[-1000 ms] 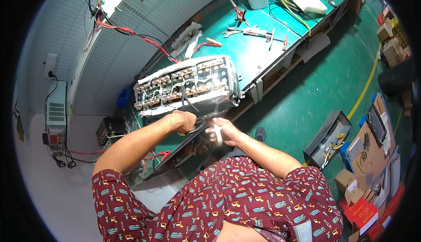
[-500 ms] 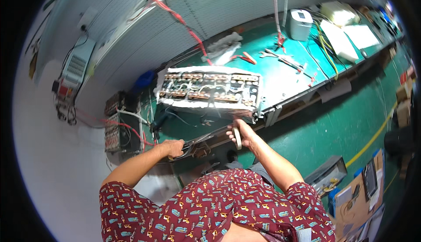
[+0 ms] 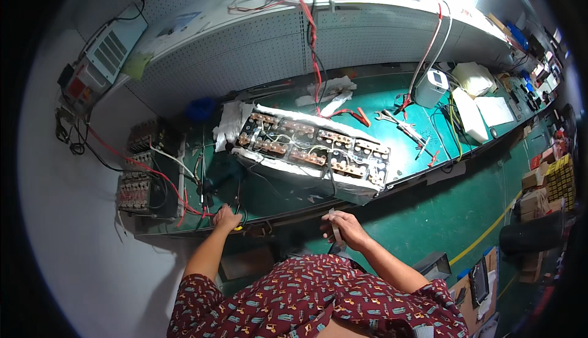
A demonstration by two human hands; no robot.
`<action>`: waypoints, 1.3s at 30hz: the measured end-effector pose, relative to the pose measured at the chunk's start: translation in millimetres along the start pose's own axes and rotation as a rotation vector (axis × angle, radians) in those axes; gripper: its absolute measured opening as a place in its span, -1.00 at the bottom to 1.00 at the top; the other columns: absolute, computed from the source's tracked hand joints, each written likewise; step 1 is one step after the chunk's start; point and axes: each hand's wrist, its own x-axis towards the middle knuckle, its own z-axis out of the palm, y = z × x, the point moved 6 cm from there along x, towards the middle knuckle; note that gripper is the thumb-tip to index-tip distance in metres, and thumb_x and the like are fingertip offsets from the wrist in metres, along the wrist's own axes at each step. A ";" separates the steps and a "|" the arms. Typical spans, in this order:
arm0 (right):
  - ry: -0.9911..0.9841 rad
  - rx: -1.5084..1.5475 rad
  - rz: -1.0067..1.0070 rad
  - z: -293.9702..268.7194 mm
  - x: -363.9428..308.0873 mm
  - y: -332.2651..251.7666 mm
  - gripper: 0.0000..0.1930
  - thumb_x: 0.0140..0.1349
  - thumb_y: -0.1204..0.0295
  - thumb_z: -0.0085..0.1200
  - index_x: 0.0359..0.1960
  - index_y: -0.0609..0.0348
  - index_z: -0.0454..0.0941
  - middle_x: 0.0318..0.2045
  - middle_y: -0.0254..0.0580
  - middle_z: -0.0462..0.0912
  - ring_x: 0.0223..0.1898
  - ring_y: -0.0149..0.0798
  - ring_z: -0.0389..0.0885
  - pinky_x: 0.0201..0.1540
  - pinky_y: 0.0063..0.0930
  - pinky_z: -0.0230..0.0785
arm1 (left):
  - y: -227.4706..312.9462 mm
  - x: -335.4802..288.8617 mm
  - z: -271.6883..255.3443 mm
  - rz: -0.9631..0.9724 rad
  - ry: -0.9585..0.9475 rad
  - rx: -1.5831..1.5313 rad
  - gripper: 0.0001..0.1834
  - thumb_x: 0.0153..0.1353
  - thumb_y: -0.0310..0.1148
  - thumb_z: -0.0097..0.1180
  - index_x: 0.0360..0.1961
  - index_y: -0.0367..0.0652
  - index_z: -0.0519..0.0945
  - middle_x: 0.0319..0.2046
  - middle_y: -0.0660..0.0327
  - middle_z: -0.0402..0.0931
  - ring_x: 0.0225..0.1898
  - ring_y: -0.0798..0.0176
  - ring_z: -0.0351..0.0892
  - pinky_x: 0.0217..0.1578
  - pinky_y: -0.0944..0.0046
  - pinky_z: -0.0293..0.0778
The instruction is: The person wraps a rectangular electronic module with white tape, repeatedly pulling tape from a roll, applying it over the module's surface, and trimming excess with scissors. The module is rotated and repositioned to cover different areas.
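My left hand (image 3: 226,218) is closed at the bench's front edge, beside red leads. A dark hand tool with a yellow part (image 3: 239,227) shows at its fingers; its kind is unclear. In front of my body my right hand (image 3: 350,230) grips a narrow roll of pale tape (image 3: 335,230), seen nearly edge-on. Between and beyond both hands, a long battery pack (image 3: 315,150) lies at a slant on the green bench. Copper-coloured terminals, thin wires and white padding along its long sides are visible. Neither hand touches the pack.
At the left stand terminal-topped blocks (image 3: 136,192) with red and white cables. Behind the pack lie a red clamp (image 3: 362,117) and wrenches (image 3: 398,123). A white device (image 3: 431,88) stands farther right. Overhead runs a shelf (image 3: 361,2) with hanging cables.
My left hand has moved left along the bench edge with the tool, toward the red leads. My right hand, still gripping the tape, is lower and farther from the pack. The view has shifted.
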 end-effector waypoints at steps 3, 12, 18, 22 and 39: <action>-0.004 -0.175 -0.069 28.2 -7.6 -30.5 -0.64 0.55 0.26 -0.04 0.14 0.32 0.54 -0.14 -0.05 0.67 -0.25 -0.20 0.73 -0.26 -0.31 0.66 | 11.3 16.9 5.4 0.054 -0.012 -0.019 -0.24 0.01 -0.09 0.36 0.19 -0.28 0.42 0.09 -0.16 0.61 0.16 -0.16 0.61 0.19 -0.03 0.51; -0.092 -0.447 -0.275 121.6 -0.5 -87.9 -0.63 0.59 0.27 -0.04 0.20 0.31 0.56 -0.09 -0.16 0.69 -0.18 -0.36 0.67 -0.09 -0.44 0.58 | 4.0 31.9 6.0 0.396 0.177 -0.143 -0.41 0.08 -0.19 0.41 0.10 -0.23 0.55 0.08 -0.05 0.59 0.12 -0.11 0.58 0.16 0.00 0.51; -0.089 -0.662 -0.444 180.4 7.8 -143.8 -0.68 0.57 0.39 -0.02 0.23 0.27 0.56 -0.19 -0.15 0.73 -0.18 -0.48 0.63 -0.16 -0.50 0.50 | 117.7 -120.2 -127.3 1.221 0.258 -0.828 -0.47 0.03 -0.13 0.50 -0.05 -0.22 0.65 -0.01 0.01 0.64 0.10 -0.10 0.59 0.15 -0.01 0.47; -0.050 -0.981 -0.876 210.2 14.8 -169.0 -0.67 0.46 0.42 0.13 0.22 0.10 0.61 -0.39 -0.16 0.64 -0.37 -0.29 0.66 -0.35 -0.37 0.51 | 164.8 -154.8 -134.2 1.187 0.106 -1.007 -0.38 -0.04 -0.23 0.58 0.04 -0.18 0.59 -0.05 0.04 0.62 0.06 -0.11 0.58 0.05 -0.02 0.47; -0.168 -0.634 -0.622 111.8 130.3 -276.3 -0.77 0.39 0.43 0.23 -0.03 0.30 0.74 -0.25 -0.23 0.69 -0.21 -0.40 0.62 -0.15 -0.45 0.51 | 229.3 -120.9 -184.4 0.793 0.332 -0.833 -0.74 0.37 -0.32 0.15 -0.34 -0.30 0.44 -0.54 -0.06 0.48 -0.50 -0.21 0.52 -0.46 -0.03 0.40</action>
